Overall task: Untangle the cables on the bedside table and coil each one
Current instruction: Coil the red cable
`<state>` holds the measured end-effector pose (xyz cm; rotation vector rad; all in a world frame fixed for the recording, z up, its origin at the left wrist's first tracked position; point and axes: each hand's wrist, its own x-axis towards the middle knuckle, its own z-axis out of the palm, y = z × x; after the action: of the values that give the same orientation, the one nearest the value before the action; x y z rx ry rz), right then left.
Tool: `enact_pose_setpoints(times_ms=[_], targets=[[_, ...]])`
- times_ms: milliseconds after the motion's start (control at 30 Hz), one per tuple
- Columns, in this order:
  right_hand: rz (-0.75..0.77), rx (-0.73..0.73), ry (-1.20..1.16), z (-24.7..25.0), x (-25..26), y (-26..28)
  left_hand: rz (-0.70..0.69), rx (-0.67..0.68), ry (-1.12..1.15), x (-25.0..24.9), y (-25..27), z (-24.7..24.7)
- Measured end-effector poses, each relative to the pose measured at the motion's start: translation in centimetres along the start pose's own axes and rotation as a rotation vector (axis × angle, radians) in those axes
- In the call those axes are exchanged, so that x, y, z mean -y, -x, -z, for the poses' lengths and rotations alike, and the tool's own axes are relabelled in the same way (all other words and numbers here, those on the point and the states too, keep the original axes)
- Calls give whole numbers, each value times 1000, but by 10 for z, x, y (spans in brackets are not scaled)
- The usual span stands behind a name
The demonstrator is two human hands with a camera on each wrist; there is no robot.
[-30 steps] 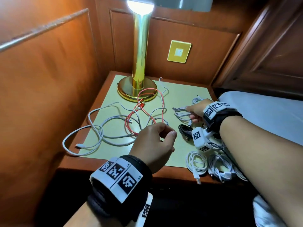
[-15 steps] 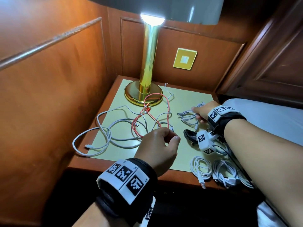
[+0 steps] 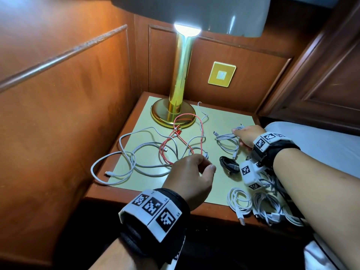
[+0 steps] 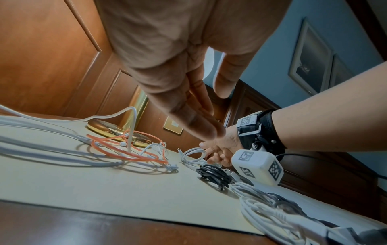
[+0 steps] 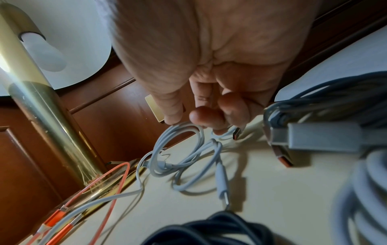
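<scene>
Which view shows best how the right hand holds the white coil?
The right wrist view: the fingers pinch the white coil at its top loop. The head view shows the right hand from behind, grip hidden. The left wrist view shows it small and distant.

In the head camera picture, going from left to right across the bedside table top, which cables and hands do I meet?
Loose white cable → red cable → left hand → black coiled cable → right hand, gripping a grey-white coil.
</scene>
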<state>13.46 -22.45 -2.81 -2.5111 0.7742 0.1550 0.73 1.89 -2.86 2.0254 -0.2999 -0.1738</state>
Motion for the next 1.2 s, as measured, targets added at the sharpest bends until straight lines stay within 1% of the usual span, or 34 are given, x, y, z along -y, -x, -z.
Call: enact_pose_setpoints(times_ms=[67, 133, 233, 300, 333, 367, 467, 500, 567, 633, 700, 800, 900, 967, 1033, 1133, 1200], targets=[[0, -16, 6, 0, 3, 0, -4, -8, -8, 0, 1, 2], [17, -41, -44, 1, 5, 1, -3, -13, -22, 0, 1, 3], [87, -139, -94, 1, 12, 9, 20, -9, -34, 2, -1, 4], [165, -172, -92, -2, 21, 19, 28, -7, -66, 3, -2, 4], [199, -154, -65, -5, 27, 24, 32, -7, -90, 3, -3, 5], [238, -106, -14, -9, 33, 30, 37, -5, -112, 4, -3, 5], [282, 170, 94, -26, 53, 50, 75, 36, -182, 7, -4, 7], [282, 242, 141, -34, 58, 57, 96, 60, -210, 8, -5, 8], [286, 285, 236, -50, 65, 65, 133, 90, -246, 10, -5, 12], [307, 229, 334, -62, 71, 70, 157, 74, -259, 12, -3, 17], [298, 180, 363, -68, 77, 70, 166, 48, -270, 15, -2, 23], [299, 174, 337, -75, 87, 69, 172, 34, -265, 19, -2, 30], [315, 177, 366, -79, 94, 71, 181, 53, -263, 23, 0, 36], [316, 139, 379, -82, 96, 71, 182, 56, -264, 25, 2, 39], [320, 107, 425, -86, 96, 70, 186, 62, -259, 26, 3, 42], [315, 116, 516, -96, 97, 66, 203, 85, -260, 26, 6, 46], [323, 69, 534, -100, 100, 64, 211, 85, -257, 28, 8, 49]])
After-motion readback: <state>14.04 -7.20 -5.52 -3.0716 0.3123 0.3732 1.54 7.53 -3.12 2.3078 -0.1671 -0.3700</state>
